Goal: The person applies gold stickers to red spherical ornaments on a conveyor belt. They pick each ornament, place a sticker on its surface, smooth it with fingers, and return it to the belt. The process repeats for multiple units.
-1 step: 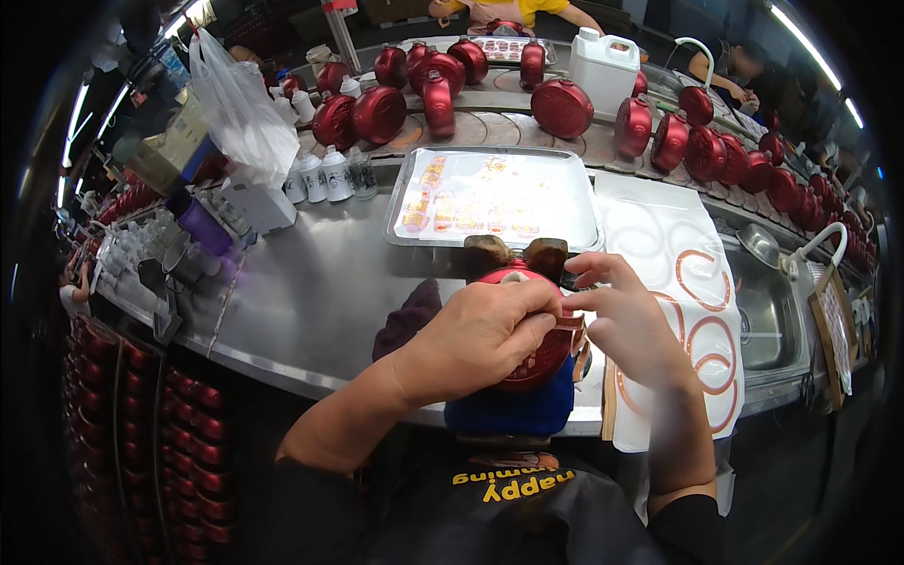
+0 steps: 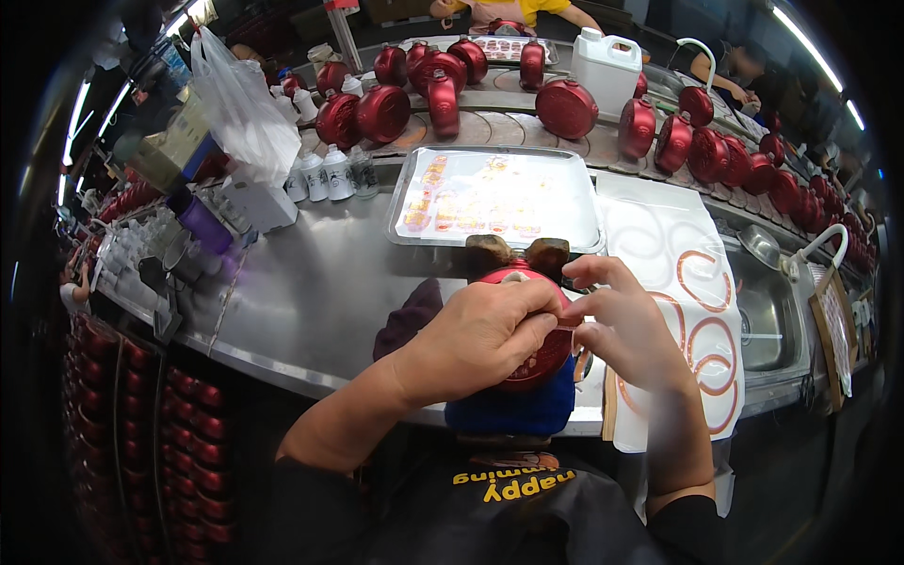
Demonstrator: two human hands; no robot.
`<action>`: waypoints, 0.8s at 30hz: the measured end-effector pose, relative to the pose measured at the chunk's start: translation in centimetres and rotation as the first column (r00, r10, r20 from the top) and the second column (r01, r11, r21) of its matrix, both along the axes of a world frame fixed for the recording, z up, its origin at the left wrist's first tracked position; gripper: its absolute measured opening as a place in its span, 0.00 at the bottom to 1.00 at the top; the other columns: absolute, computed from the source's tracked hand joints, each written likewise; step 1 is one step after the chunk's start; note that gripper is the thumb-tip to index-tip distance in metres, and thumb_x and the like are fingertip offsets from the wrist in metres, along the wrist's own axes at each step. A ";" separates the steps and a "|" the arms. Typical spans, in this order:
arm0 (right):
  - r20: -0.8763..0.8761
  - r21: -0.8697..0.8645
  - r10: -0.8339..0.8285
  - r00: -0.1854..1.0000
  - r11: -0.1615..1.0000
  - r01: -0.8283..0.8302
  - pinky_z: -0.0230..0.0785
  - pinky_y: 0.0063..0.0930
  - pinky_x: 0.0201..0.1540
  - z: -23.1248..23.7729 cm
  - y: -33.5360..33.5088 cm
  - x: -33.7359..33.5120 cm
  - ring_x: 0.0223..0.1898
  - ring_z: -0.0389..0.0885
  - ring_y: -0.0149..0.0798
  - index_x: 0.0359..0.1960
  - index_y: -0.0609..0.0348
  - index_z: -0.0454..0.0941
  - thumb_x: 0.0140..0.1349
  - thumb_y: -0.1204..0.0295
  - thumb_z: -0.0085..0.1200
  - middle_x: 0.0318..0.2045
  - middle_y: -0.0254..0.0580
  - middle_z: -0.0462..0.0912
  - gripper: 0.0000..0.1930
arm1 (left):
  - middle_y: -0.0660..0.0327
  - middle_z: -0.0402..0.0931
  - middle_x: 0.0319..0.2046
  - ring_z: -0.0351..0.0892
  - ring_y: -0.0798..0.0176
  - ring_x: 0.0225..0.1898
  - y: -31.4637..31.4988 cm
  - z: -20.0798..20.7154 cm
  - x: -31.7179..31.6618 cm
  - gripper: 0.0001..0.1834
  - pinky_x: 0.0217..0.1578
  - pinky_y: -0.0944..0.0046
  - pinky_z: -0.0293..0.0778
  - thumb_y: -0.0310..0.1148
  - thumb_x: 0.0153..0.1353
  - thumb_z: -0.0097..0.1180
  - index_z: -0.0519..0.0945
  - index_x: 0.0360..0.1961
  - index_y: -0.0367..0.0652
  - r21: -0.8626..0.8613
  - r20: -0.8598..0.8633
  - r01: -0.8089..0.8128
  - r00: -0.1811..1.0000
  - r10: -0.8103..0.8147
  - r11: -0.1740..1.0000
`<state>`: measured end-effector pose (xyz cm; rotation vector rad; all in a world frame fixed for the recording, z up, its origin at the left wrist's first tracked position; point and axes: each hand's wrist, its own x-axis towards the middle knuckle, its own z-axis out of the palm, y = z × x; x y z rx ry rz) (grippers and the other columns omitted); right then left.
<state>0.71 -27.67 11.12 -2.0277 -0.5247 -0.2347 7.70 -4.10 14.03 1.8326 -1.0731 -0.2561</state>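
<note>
A round red metal flask (image 2: pixel 532 372) lies in front of me, its flat face up, on a blue cloth pad (image 2: pixel 513 410). Two dark rounded rests (image 2: pixel 518 253) stand at its far side. Over the flask, my left hand (image 2: pixel 504 325) is closed with thumb and forefinger pinching a thin reddish decal strip (image 2: pixel 567 326). From the right, the thumb and forefinger of my right hand (image 2: pixel 617 315) close on the strip's other end, with the other fingers curled loosely above. The hands hide much of the flask's face.
Ring-shaped decals lie on a white sheet (image 2: pixel 650 226) at right, beside a sink (image 2: pixel 767 330). Beyond the flask is a decal tray (image 2: pixel 494 193). A dark purple cloth (image 2: pixel 410 320) lies left. Red flasks (image 2: pixel 567 108) stand on the conveyor (image 2: pixel 499 132); bottles (image 2: pixel 336 171) stand far left.
The red flasks on the conveyor have shifted slightly to the right. The decal strip looks thinner and more edge-on between my fingers, and my right hand has moved a little.
</note>
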 end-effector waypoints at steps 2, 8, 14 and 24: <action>-0.009 0.040 -0.006 1.000 0.999 0.007 0.68 0.40 0.64 -0.1 0.6 -0.1 0.61 0.76 0.49 0.40 0.62 0.82 0.68 0.66 0.65 0.58 0.49 0.75 0.11 | 0.55 0.83 0.32 0.83 0.62 0.35 0.3 -0.1 -0.1 0.07 0.40 0.62 0.77 0.29 0.70 0.59 0.82 0.43 0.37 0.022 -0.052 -0.010 0.999 0.011 1.000; -0.077 0.076 -0.126 0.989 0.988 0.132 0.68 0.39 0.62 -0.9 1.4 0.1 0.59 0.76 0.49 0.36 0.62 0.80 0.68 0.71 0.63 0.55 0.50 0.76 0.08 | 0.56 0.82 0.30 0.79 0.64 0.32 2.3 -1.4 0.3 0.07 0.36 0.62 0.75 0.30 0.69 0.61 0.82 0.41 0.37 0.042 -0.142 -0.070 0.987 0.075 0.997; 0.109 -0.170 -0.321 0.941 0.927 0.335 0.68 0.43 0.62 -3.1 2.8 3.1 0.58 0.75 0.54 0.34 0.64 0.78 0.66 0.72 0.63 0.54 0.54 0.76 0.08 | 0.48 0.76 0.31 0.78 0.45 0.34 1.9 -4.2 1.6 0.09 0.36 0.50 0.74 0.33 0.67 0.62 0.80 0.35 0.39 0.046 0.176 -0.426 0.894 0.413 0.903; 0.233 -0.205 -0.420 0.877 0.861 0.466 0.68 0.47 0.58 -4.2 3.4 5.2 0.54 0.74 0.58 0.30 0.63 0.76 0.58 0.76 0.67 0.50 0.57 0.76 0.09 | 0.50 0.75 0.32 0.78 0.49 0.33 0.5 -7.6 4.3 0.09 0.33 0.54 0.77 0.30 0.65 0.65 0.78 0.32 0.38 -0.076 0.266 -0.514 0.816 0.514 0.855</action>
